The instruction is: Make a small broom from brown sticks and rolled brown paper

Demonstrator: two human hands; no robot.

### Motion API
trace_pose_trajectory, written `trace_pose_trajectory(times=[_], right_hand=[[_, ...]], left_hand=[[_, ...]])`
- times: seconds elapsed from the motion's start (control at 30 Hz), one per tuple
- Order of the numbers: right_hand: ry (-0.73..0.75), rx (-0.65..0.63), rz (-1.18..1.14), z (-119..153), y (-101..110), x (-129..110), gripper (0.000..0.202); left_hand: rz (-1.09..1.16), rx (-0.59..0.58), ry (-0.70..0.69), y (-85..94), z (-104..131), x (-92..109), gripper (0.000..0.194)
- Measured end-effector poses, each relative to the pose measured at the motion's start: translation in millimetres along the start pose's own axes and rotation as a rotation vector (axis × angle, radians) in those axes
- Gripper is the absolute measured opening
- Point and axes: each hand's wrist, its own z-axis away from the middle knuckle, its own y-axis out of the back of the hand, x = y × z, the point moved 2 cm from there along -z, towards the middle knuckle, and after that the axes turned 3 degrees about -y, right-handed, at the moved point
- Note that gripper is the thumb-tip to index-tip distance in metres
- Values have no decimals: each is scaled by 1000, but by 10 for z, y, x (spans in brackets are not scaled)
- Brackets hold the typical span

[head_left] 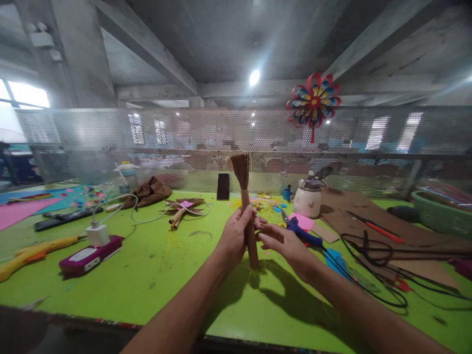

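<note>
A brown tube-like handle (251,243) with a fan of thin pleated brown strips (241,169) at its top stands nearly upright over the green table. My left hand (235,233) is wrapped round the handle's middle. Just to the right, my right hand (285,243) has its fingers apart, with the fingertips close beside the handle; whether they touch it is unclear. Thin yellow thread hangs by the pleats and near the handle's lower end. Another brown fan-shaped piece (180,209) with a pink centre and a rolled handle lies farther left.
A purple power strip (92,255), yellow glue gun (40,250) and black phone (223,187) are on the green table (158,280). To the right are blue-handled pliers (302,233), a white jug (308,196), black cables (372,275), brown sheets, a red-handled tool (383,232) and a green basket (442,209).
</note>
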Motion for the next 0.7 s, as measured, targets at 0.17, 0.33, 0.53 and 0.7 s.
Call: trace_pose_trajectory(times=[0.17, 0.33, 0.53, 0.7], right_hand=[[29, -41, 21, -7, -75, 82, 33], [129, -51, -12, -11, -145, 126, 24], [77, -45, -54, -1, -189, 104, 24], [77, -13, -69, 16, -203, 122, 29]], left_hand=[[-65, -21, 5, -19, 7, 23, 28], [-56, -50, 68, -44, 37, 7, 29], [-107, -61, 24, -78, 55, -8, 26], [-103, -101, 81, -74, 60, -25, 29]])
